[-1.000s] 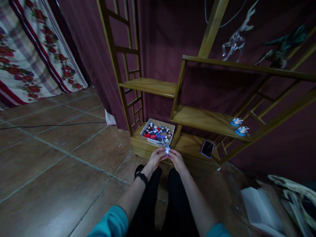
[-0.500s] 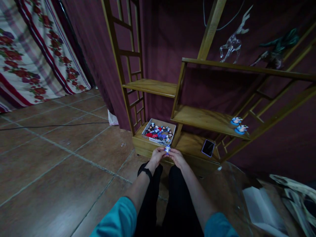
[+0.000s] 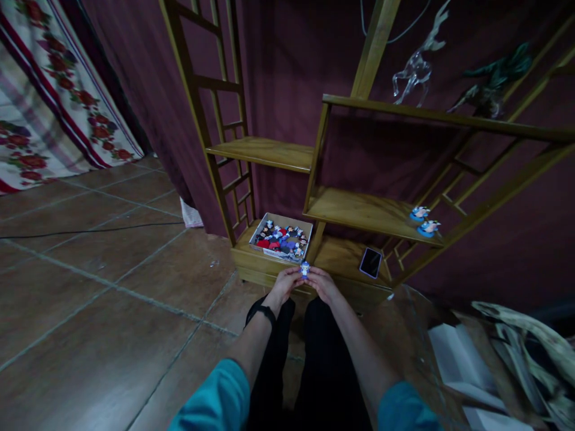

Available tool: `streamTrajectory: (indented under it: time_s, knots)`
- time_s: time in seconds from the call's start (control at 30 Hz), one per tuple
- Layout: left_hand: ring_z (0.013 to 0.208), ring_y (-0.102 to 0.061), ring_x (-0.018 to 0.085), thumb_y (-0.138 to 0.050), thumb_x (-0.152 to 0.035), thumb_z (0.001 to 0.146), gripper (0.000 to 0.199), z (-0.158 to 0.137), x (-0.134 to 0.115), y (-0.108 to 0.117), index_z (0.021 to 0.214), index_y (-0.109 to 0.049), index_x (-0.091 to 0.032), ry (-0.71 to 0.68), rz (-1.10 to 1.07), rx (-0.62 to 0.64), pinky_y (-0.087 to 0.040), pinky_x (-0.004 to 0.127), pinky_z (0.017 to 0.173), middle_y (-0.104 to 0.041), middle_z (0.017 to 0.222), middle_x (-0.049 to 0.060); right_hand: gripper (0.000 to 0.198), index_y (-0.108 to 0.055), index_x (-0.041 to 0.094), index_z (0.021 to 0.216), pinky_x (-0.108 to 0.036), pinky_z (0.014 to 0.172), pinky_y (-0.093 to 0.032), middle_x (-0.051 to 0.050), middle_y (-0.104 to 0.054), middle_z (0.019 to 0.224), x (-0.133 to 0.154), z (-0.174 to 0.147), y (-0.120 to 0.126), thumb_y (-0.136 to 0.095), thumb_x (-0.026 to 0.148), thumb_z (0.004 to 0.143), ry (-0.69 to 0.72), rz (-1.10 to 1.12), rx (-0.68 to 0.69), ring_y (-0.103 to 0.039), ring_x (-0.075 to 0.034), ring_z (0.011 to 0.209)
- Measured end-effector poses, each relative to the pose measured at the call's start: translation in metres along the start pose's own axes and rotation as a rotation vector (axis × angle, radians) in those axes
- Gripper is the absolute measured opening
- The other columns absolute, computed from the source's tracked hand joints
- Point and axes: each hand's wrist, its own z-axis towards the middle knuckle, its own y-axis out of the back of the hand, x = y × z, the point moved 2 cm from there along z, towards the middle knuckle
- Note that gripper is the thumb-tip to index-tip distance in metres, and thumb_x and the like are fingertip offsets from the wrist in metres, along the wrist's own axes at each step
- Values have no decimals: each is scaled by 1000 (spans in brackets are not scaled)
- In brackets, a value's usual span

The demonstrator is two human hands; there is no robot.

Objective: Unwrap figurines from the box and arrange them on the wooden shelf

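Observation:
A small purple-and-white figurine [image 3: 305, 270] is held upright between my two hands, in front of the lowest shelf. The fingers of my left hand [image 3: 286, 283] grip its left side, and those of my right hand [image 3: 322, 284] grip its right side. Just beyond it, a shallow cardboard box [image 3: 257, 238] sits on the bottom shelf, filled with several little figurines in red, purple, black and white. Two blue-and-white figurines [image 3: 424, 221] stand at the right end of the middle shelf.
The wooden shelf unit [image 3: 359, 209] stands before a dark red curtain. A phone or tablet [image 3: 371, 263] lies on the bottom shelf. A clear deer ornament [image 3: 417, 72] and a dark green ornament [image 3: 498, 78] stand above. White boxes [image 3: 465, 359] lie on the floor at right.
The view has shifted slightly to the right, so the shelves and box appear further left. Both hands still hold the figurine, which seems turned a little.

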Motion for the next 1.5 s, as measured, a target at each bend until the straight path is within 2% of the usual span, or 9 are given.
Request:
streamTrajectory:
  time_s: [0.13,0.4,0.53,0.73,0.97,1.5]
  knots:
    - [57,-60,10,-69,-6,61,20,6,3,-1,81,-65,-8,-18,9,-8,-50,21,58,-66,72,8,26,-67,16,80,-31,75,-48,-5,-69,85,0,-1,1,-71,25,57,45,-10,7,-63,-17,79]
    - [51,-56,7,-72,-3,56,24,10,-1,3,79,-66,-9,-41,42,-40,-47,18,51,-63,64,4,27,-66,15,79,-32,75,-47,-4,-68,78,-5,5,2,-74,23,54,20,-8,-6,-63,-16,72]
    - [50,-56,7,-72,-4,57,27,7,-4,6,83,-65,-10,-50,23,-25,-46,18,52,-63,63,3,32,-65,15,82,-31,75,-48,-5,-68,84,-7,6,-1,-74,23,53,19,-7,-10,-62,-15,75]
    - [59,-59,9,-71,-4,57,32,2,-7,6,87,-64,-13,-109,-32,-8,-47,20,60,-64,68,3,48,-60,22,102,-33,79,-47,-5,-65,100,-5,3,-6,-72,24,55,85,20,-51,-61,-18,89]
    - [64,-60,11,-75,-9,53,32,-4,-12,3,84,-65,-12,-119,-10,73,-46,23,65,-67,74,6,45,-62,19,98,-34,81,-46,-7,-66,101,0,-3,-6,-73,27,55,89,8,-19,-60,-20,92]
    - [68,-61,14,-78,-17,50,36,-8,-14,8,83,-66,-11,-194,2,108,-45,25,68,-68,78,8,39,-64,21,95,-29,75,-46,-4,-67,96,4,-7,-10,-71,29,58,156,-7,17,-61,-17,83]
